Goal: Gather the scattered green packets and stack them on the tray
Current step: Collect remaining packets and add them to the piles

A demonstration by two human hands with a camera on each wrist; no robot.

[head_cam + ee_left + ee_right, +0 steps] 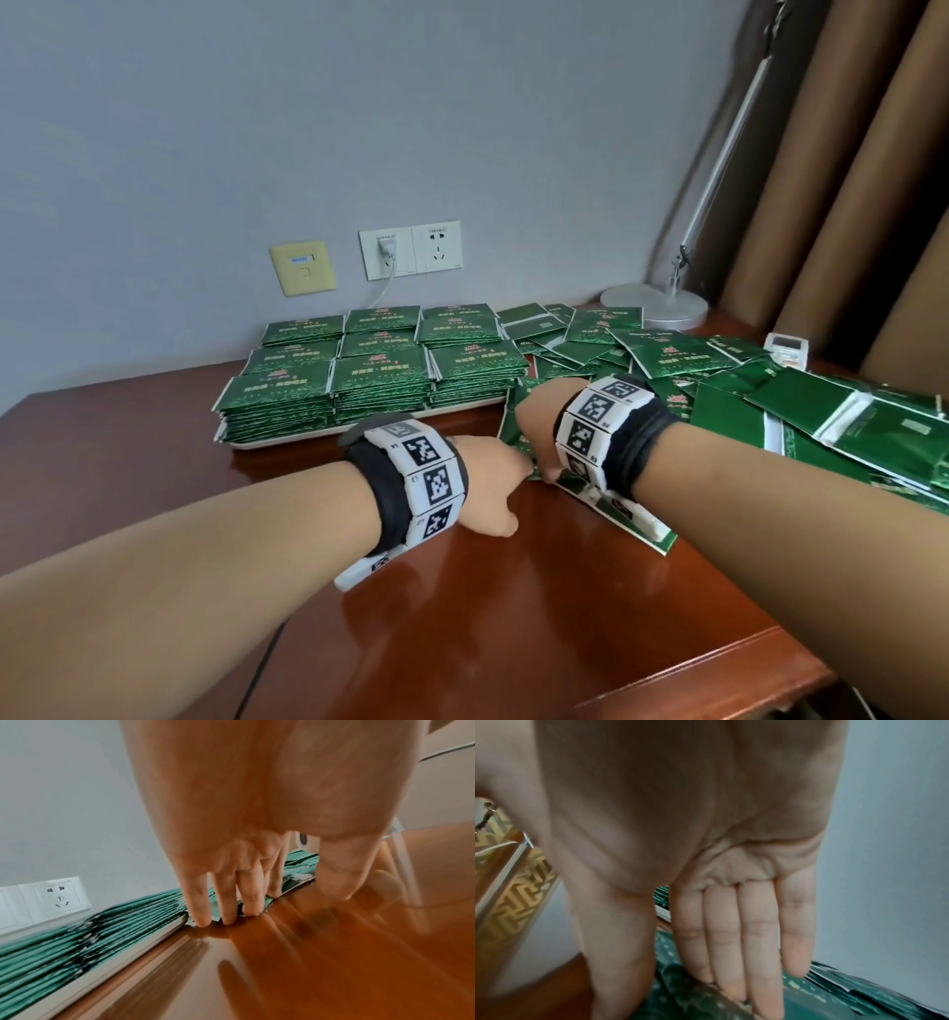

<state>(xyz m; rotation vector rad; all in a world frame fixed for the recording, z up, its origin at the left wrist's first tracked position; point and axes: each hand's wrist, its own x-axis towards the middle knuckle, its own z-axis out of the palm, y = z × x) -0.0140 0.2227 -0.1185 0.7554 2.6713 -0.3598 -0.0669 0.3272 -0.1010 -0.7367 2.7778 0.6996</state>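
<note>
A white tray [308, 439] [115, 969] at the back of the table carries several neat stacks of green packets [380, 380] [51, 953]. More green packets [667, 354] lie scattered across the right side. Just right of the tray's front corner is a small pile of packets [511, 431] [808, 1000]. My right hand [534, 431] [687, 994] lies on it with straight fingers [757, 953] pressing flat, thumb down at the near side. My left hand [488, 478] [282, 902] has straight fingertips [228, 914] against the pile's left edge on the table, thumb held apart.
A silver lamp base [655, 308] stands at the back right and a small white device [785, 349] sits beyond the scattered packets. Wall sockets [411, 252] are behind the tray. Brown curtains [847, 205] hang at right. Bare wood tabletop [462, 616] lies in front.
</note>
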